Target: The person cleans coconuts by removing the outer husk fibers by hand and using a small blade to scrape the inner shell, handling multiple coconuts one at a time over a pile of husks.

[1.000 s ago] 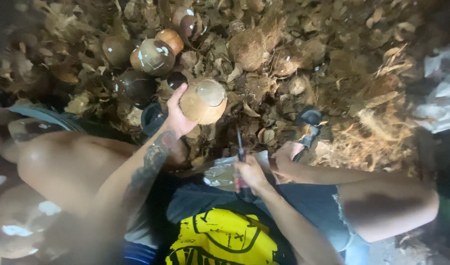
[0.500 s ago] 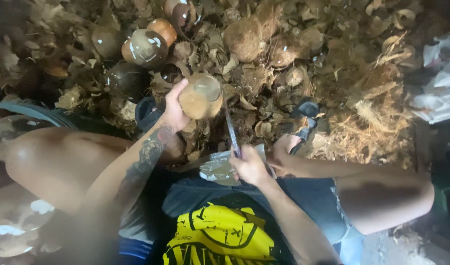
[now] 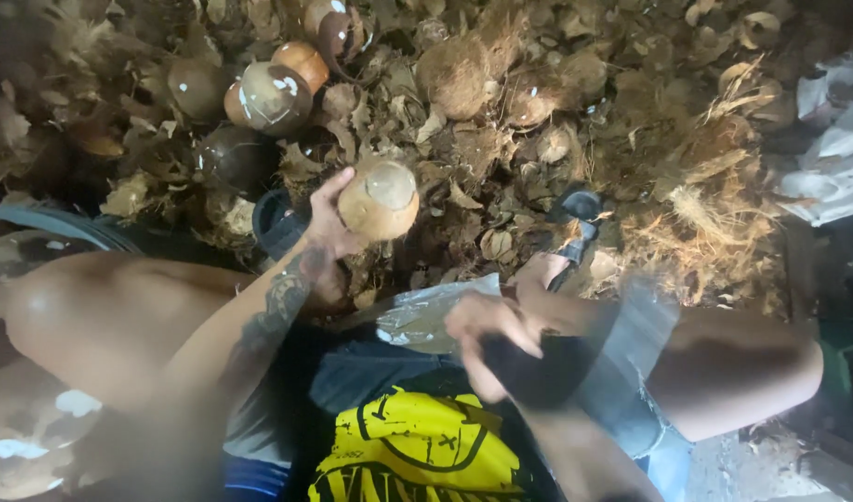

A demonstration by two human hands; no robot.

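The left hand (image 3: pixel 329 218) is closed around a pale brown coconut (image 3: pixel 380 198), holding it up over the littered ground, a flat cut face turned toward the camera. The forearm behind it bears a dark tattoo (image 3: pixel 277 311). The right hand (image 3: pixel 487 339) sits nearer, low and to the right of the coconut, blurred; its fingers curl over a dark handle (image 3: pixel 538 367), though what that handle belongs to cannot be made out through the blur. Between the two hands lies a crumpled sheet of clear plastic (image 3: pixel 422 316), resting on the person's lap. Just left of the coconut a dark sandal (image 3: pixel 276 221) shows under the wrist, and another sandal (image 3: pixel 575 218) lies to the right. Farther off, at upper left, several peeled coconuts (image 3: pixel 273 93) sit close together, some dark, some orange-brown. A hairy husked one (image 3: pixel 459 70) lies far centre. Dry husk (image 3: pixel 705 200) covers the ground at right.
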